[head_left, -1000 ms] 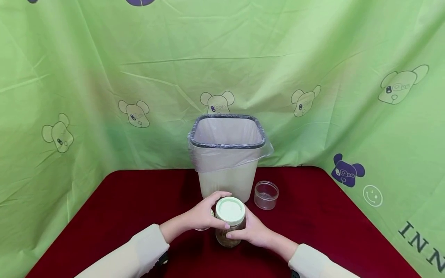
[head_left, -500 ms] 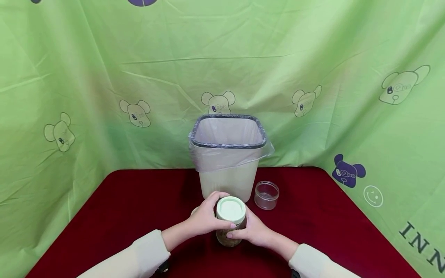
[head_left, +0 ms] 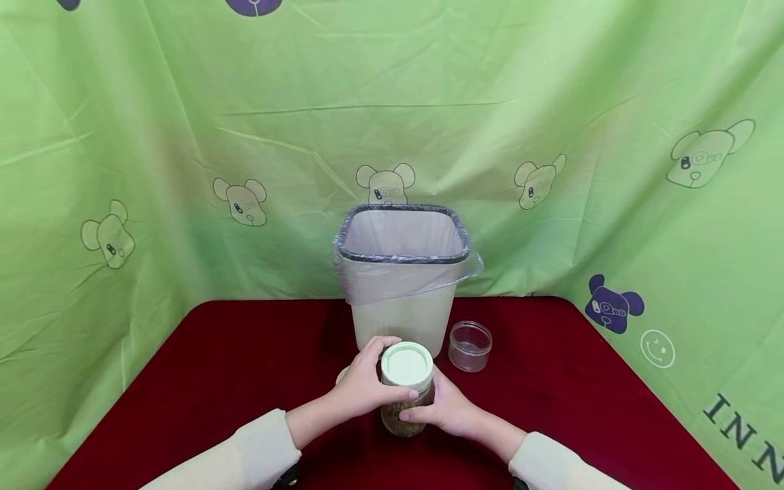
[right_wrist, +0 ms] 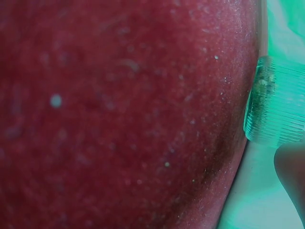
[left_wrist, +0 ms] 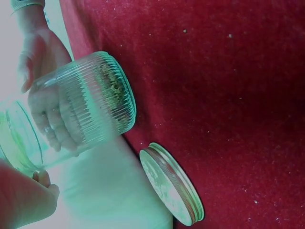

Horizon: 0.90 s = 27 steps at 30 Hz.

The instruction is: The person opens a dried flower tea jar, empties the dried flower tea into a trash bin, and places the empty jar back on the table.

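Observation:
In the head view, a ribbed clear jar (head_left: 401,416) stands upright under a pale green lid (head_left: 407,365). My left hand (head_left: 361,388) grips that lid from the left, thumb along the near edge. Lower down, my right hand (head_left: 450,405) holds the jar's body, its thumb across the front. Dried greenish-brown bits (left_wrist: 113,88) lie in the bottom of the jar, seen through the glass in the left wrist view. A loose round lid (left_wrist: 171,183) with a metal band rests on the cloth; from the head, my left hand mostly hides it.
Behind the hands stands a pale bin (head_left: 401,316) with a clear liner folded over its dark rim. To its right sits a small clear round container (head_left: 469,347). Small crumbs dot the red tablecloth (head_left: 257,354). A green printed curtain (head_left: 294,156) surrounds the table.
My left thumb has shifted rightward along the lid's near edge, and the lid shows slightly higher over the jar. The right hand keeps its hold. The view has tilted slightly.

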Each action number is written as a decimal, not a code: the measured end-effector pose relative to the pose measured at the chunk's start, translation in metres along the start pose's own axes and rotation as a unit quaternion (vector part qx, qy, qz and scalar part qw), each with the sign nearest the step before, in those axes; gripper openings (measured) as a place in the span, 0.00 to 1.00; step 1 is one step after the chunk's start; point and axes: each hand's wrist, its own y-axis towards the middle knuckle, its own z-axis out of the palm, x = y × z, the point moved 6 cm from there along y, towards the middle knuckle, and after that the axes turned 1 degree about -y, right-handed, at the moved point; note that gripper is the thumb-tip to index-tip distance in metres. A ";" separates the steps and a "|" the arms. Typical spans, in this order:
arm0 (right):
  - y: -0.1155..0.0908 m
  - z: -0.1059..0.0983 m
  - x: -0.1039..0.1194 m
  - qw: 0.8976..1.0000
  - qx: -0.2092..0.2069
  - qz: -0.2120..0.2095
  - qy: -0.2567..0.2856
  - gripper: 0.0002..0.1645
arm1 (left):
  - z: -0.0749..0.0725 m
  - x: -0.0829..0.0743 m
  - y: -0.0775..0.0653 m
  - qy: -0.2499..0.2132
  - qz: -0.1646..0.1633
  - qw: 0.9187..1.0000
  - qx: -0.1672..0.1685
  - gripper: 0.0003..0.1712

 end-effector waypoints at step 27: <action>0.001 -0.001 -0.002 1.000 0.007 0.003 0.003 0.46 | -0.038 -0.017 -0.004 -0.049 -0.017 0.998 -0.037 0.42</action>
